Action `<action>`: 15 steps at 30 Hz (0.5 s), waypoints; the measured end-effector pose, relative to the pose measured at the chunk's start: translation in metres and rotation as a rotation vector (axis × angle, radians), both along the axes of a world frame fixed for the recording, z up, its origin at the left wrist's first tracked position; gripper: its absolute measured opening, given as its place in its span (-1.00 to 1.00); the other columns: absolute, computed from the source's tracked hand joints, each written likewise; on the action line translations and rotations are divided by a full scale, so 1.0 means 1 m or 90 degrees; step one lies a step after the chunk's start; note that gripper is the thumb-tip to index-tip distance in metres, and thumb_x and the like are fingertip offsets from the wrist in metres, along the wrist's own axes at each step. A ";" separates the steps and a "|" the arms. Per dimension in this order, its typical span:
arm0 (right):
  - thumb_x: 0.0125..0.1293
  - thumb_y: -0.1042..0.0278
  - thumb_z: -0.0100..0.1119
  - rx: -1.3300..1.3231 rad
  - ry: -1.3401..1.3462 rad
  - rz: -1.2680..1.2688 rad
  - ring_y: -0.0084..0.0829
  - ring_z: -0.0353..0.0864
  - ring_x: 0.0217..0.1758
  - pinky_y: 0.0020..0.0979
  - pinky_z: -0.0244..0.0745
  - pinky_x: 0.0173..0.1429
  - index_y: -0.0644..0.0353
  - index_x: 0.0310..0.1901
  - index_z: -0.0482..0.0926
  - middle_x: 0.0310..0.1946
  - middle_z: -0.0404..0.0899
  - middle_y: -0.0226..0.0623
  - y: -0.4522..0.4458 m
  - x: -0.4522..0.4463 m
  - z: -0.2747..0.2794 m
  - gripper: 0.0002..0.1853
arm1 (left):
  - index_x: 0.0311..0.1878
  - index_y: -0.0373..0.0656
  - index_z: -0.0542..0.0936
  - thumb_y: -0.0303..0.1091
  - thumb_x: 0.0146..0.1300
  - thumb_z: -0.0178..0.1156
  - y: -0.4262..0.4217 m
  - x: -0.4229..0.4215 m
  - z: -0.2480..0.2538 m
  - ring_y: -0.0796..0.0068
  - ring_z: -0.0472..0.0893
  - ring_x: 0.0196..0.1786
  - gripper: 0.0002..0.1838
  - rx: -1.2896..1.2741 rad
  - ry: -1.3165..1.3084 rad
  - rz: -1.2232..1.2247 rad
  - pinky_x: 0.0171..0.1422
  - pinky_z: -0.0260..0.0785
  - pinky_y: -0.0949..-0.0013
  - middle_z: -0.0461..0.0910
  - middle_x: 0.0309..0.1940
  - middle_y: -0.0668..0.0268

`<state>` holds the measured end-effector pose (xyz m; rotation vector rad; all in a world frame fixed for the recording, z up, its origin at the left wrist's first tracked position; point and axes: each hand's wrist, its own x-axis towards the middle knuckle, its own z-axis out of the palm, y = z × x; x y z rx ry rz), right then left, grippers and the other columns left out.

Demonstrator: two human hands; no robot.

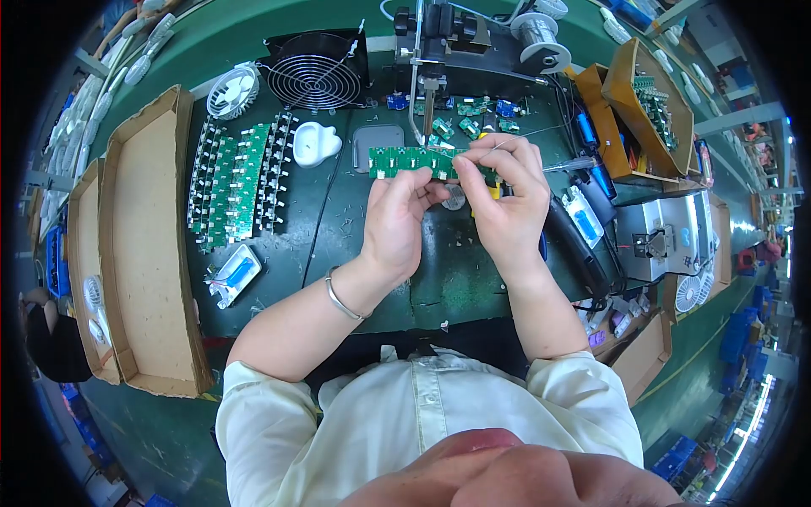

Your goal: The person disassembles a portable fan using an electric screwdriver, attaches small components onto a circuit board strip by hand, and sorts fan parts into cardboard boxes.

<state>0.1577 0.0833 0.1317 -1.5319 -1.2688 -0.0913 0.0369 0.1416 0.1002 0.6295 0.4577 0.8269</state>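
My left hand grips a long green circuit board strip by its lower edge, thumb on its face. Small light-coloured parts stand in a row along the strip. At the strip's right end, my right hand is closed in a pinch on a thin solder wire, which runs off to the upper right. Whether those fingers also touch the board, I cannot tell. Just above the strip, the narrow tip of a bench soldering machine points down. A solder spool sits on the machine.
Rows of green boards lie left, near a white dish and a black fan. Cardboard trays flank the left edge. Small boards lie behind my hands. A box of boards and a black handheld tool are right.
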 end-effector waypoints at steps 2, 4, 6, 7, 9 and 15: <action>0.02 0.54 0.37 0.003 0.000 0.000 -0.34 0.49 -0.14 -0.37 0.39 -0.07 0.21 -0.39 0.67 -0.30 0.57 -0.30 0.000 -0.001 0.001 -0.91 | -0.18 -0.25 0.59 -0.33 0.32 0.05 0.000 0.000 0.001 0.49 0.53 -0.25 -0.80 0.006 0.011 0.001 0.00 0.36 0.35 0.63 -0.26 0.26; 0.01 0.53 0.37 0.003 0.006 -0.001 -0.34 0.49 -0.15 -0.37 0.39 -0.08 0.21 -0.40 0.67 -0.30 0.57 -0.30 0.000 -0.001 0.001 -0.91 | -0.19 -0.25 0.59 -0.33 0.31 0.06 0.000 0.000 0.002 0.49 0.54 -0.25 -0.80 0.005 0.010 0.005 0.00 0.36 0.35 0.63 -0.27 0.26; 0.01 0.53 0.38 0.000 0.003 -0.002 -0.34 0.49 -0.15 -0.37 0.39 -0.08 0.20 -0.40 0.67 -0.30 0.57 -0.30 0.000 -0.001 0.001 -0.91 | -0.20 -0.25 0.59 -0.33 0.31 0.06 0.000 0.000 0.002 0.49 0.54 -0.25 -0.80 0.005 0.009 0.008 0.01 0.36 0.35 0.63 -0.27 0.26; 0.01 0.52 0.38 -0.002 0.000 -0.005 -0.34 0.48 -0.15 -0.37 0.39 -0.09 0.20 -0.40 0.67 -0.30 0.57 -0.31 0.000 -0.001 0.000 -0.91 | -0.20 -0.26 0.59 -0.33 0.31 0.06 0.001 0.000 0.001 0.49 0.54 -0.25 -0.80 0.002 0.010 0.008 0.01 0.36 0.35 0.63 -0.28 0.27; 0.01 0.52 0.39 -0.005 -0.002 -0.007 -0.34 0.48 -0.16 -0.37 0.39 -0.09 0.20 -0.41 0.68 -0.30 0.57 -0.32 0.000 -0.002 0.001 -0.91 | -0.21 -0.26 0.59 -0.33 0.31 0.06 0.000 0.000 0.002 0.49 0.54 -0.25 -0.80 0.000 0.011 0.007 0.01 0.37 0.35 0.62 -0.28 0.27; 0.01 0.52 0.39 -0.006 -0.015 -0.007 -0.34 0.48 -0.17 -0.37 0.39 -0.10 0.19 -0.41 0.68 -0.30 0.57 -0.32 0.001 -0.001 0.001 -0.91 | -0.22 -0.25 0.60 -0.33 0.32 0.06 0.000 0.001 0.003 0.50 0.55 -0.26 -0.80 0.007 0.012 0.011 0.00 0.37 0.35 0.63 -0.29 0.29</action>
